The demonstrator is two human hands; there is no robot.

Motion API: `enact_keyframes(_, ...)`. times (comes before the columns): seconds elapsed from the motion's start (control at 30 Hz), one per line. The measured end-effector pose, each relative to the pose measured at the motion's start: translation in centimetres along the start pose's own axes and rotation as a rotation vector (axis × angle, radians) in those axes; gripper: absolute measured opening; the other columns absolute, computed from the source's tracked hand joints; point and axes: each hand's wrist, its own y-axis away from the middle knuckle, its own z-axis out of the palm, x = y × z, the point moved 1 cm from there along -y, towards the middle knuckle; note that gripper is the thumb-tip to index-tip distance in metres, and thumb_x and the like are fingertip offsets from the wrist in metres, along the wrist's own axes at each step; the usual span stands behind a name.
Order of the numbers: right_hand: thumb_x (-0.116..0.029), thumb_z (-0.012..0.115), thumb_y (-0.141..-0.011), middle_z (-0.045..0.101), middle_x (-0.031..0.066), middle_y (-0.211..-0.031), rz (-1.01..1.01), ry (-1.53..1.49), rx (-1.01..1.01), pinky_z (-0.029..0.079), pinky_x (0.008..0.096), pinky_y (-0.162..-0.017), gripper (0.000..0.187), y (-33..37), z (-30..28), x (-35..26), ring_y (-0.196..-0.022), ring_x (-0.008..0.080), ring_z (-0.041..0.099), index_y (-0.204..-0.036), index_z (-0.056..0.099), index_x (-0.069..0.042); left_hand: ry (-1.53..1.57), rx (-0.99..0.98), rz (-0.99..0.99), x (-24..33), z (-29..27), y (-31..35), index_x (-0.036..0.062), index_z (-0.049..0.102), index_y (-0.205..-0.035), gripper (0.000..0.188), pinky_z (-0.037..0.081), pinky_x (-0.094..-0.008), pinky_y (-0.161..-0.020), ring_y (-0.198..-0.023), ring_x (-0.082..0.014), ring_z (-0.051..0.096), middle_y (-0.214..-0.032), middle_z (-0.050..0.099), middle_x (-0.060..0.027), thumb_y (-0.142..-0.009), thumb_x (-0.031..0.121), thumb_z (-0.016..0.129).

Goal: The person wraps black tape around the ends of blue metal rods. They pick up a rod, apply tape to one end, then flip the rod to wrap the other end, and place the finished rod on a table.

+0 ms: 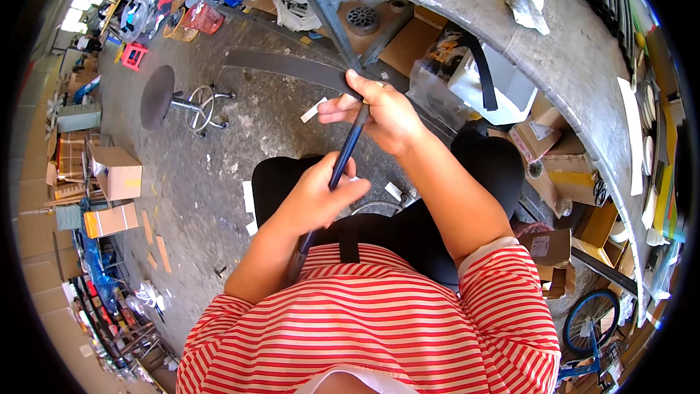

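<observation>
A long dark flat strip (292,68) runs from the upper left through both my hands and down toward my striped shirt. My right hand (383,111) is closed on it at the bend, thumb on top and several fingers partly extended. Lower and to the left, my left hand (321,193) wraps round the section that looks narrow and bluish between the hands. The strip's lower end lies near my left forearm, partly hidden. Its far part reaches out over the floor beyond my knees. I cannot make out its material.
A grey workbench (583,66) curves along the right, with crumpled plastic (528,9) on it and a black strip (482,73) hanging over its edge. A round stool (157,98) lies tipped on the floor ahead left. Cardboard boxes (117,174) stand at left; a bicycle wheel (590,321) is at lower right.
</observation>
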Motion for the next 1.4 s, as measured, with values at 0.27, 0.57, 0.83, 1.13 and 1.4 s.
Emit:
enact_keyframes(0.27, -0.036, 0.044, -0.090, 0.063, 0.0223, -0.082, -0.102, -0.122, -0.349, 0.041, 0.0458, -0.089, 0.045, 0.0, 0.4, 0.0, -0.082, 0.0332, 0.062, -0.060, 0.056, -0.004, 1.558, -1.037, -0.082, -1.6, 0.8, -0.6, 0.0144, 0.031, -0.075, 0.025, 0.024, -0.0173, -0.026, -0.029, -0.0032, 0.026, -0.042, 0.024, 0.0062, -0.089, 0.022, 0.051)
enact_keyframes(0.57, -0.036, 0.050, -0.088, 0.062, 0.0250, -0.086, 0.057, 0.046, 0.086, 0.045, 0.0453, -0.083, 0.043, -0.8, -0.3, 0.6, -0.084, 0.0359, 0.061, -0.063, 0.057, -0.002, 0.400, -0.187, -0.101, -0.4, -0.9, 0.0, 0.0068, 0.040, -0.089, 0.024, 0.029, -0.0187, -0.032, -0.034, -0.0063, 0.036, -0.050, 0.038, 0.0040, -0.085, 0.023, 0.056)
enact_keyframes(0.83, -0.050, 0.045, -0.086, 0.060, 0.0192, -0.104, -0.043, 0.127, 0.336, 0.042, 0.0378, -0.089, 0.055, -3.7, -5.9, -0.1, -0.097, 0.0314, 0.058, -0.102, 0.054, 0.002, 0.673, -0.250, -0.100, -1.8, -3.3, -1.4, 0.0104, 0.037, -0.080, 0.020, 0.023, -0.0186, -0.029, -0.033, -0.0044, 0.028, -0.048, 0.026, 0.0063, -0.091, 0.023, 0.046)
enact_keyframes(1.13, -0.041, 0.053, -0.085, 0.064, 0.0170, -0.089, 0.223, 0.711, 0.761, 0.052, 0.0348, -0.069, 0.049, -7.2, -14.8, 3.3, -0.077, 0.0253, 0.065, -0.105, 0.051, 0.003, 0.755, -0.234, -0.127, -3.3, -7.5, -3.4, 0.0087, 0.039, -0.084, 0.017, 0.026, -0.0189, -0.031, -0.034, -0.0042, 0.031, -0.049, 0.029, 0.0057, -0.091, 0.022, 0.048)
enact_keyframes(1.4, -0.050, 0.057, -0.079, 0.054, 0.0213, -0.112, -0.059, 0.376, 0.919, 0.051, 0.0336, -0.075, 0.061, -15.0, -21.9, -4.4, -0.093, 0.0245, 0.061, -0.119, 0.044, -0.006, 0.815, -0.200, -0.172, -2.6, -9.7, -5.5, 0.0079, 0.039, -0.081, 0.017, 0.025, -0.0195, -0.032, -0.033, -0.0044, 0.030, -0.049, 0.031, 0.0061, -0.089, 0.019, 0.050)
